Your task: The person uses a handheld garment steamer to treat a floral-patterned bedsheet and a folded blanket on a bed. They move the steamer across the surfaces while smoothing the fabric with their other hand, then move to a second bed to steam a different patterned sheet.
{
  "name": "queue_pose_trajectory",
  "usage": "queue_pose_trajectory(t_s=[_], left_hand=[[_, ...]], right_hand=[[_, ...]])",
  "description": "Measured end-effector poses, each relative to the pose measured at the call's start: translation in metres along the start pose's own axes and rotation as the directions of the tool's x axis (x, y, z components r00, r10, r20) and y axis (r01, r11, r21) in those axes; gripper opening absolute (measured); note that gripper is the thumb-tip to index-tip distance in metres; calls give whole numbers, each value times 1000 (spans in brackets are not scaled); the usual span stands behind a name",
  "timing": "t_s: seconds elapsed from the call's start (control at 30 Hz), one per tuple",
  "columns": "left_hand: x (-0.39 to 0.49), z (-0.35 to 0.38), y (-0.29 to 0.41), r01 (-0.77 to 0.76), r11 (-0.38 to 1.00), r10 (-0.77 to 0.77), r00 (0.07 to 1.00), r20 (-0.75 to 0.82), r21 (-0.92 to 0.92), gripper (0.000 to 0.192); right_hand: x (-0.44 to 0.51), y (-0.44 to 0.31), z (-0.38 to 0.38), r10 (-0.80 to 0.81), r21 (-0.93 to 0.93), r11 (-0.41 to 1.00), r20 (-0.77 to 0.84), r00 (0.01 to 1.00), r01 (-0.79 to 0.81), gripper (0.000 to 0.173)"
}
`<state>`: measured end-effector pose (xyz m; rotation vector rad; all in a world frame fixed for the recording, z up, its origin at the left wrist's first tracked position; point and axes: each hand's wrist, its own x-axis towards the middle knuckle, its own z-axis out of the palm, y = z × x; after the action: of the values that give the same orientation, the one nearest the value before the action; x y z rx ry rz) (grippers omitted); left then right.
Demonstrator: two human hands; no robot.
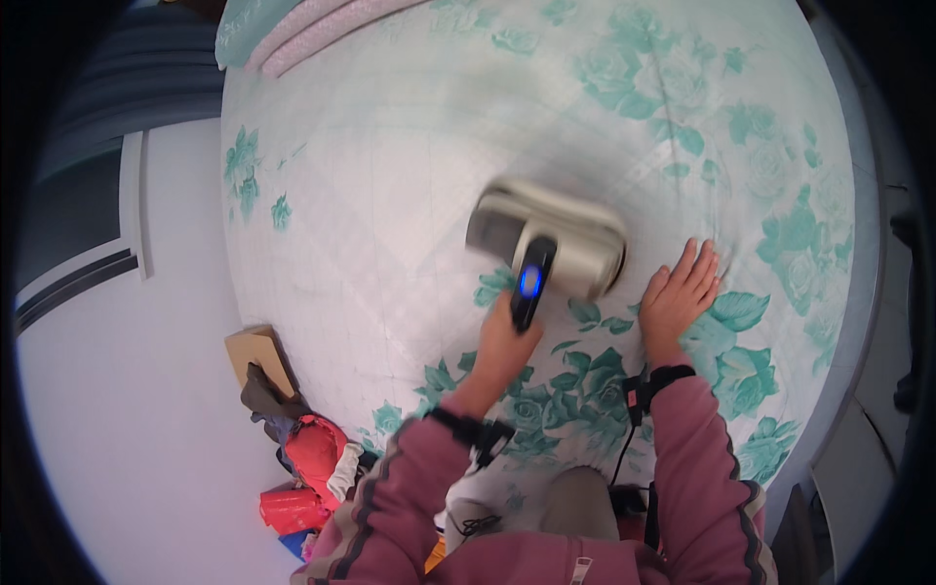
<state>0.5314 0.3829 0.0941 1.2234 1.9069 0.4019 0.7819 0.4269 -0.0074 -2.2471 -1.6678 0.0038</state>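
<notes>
My left hand (506, 338) grips the black handle of a beige handheld mattress vacuum (574, 238). A blue light glows on the handle, and the vacuum's head is blurred. Its head rests on or just above a white bed sheet (351, 219) printed with green roses; I cannot tell which. To the right of the vacuum, my right hand (678, 296) lies palm down on the sheet, holding nothing. The fingers point away from me and are slightly spread. Beneath that hand the fabric shows light creases running toward the far side.
Folded pink and green bedding (314, 33) lies at the far left. Along the left edge are a cardboard box (259, 358), a red cloth bundle (316, 450) and a shiny red bag (291, 510). A white wall (131, 395) borders the left side. My knees (579, 504) are close in front.
</notes>
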Motion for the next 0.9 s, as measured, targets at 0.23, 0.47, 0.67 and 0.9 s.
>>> queue_pose_trajectory(t_s=[0.23, 0.47, 0.67, 0.9], left_hand=[[-260, -62, -157, 329, 936, -340, 938, 76, 122, 32], [-383, -128, -267, 289, 927, -344, 909, 235, 238, 41], [-255, -119, -205, 47, 977, -94, 970, 225, 206, 37], [22, -28, 9, -208, 978, 203, 940, 274, -14, 40]], right_hand=[[-7, 1, 11, -65, -47, 997, -137, 988, 59, 60], [-41, 7, -19, -216, -100, 973, -64, 974, 209, 57], [-141, 34, -57, -126, -144, 980, 88, 988, 138, 59], [-145, 42, -42, -37, -36, 998, 147, 988, 43, 65]])
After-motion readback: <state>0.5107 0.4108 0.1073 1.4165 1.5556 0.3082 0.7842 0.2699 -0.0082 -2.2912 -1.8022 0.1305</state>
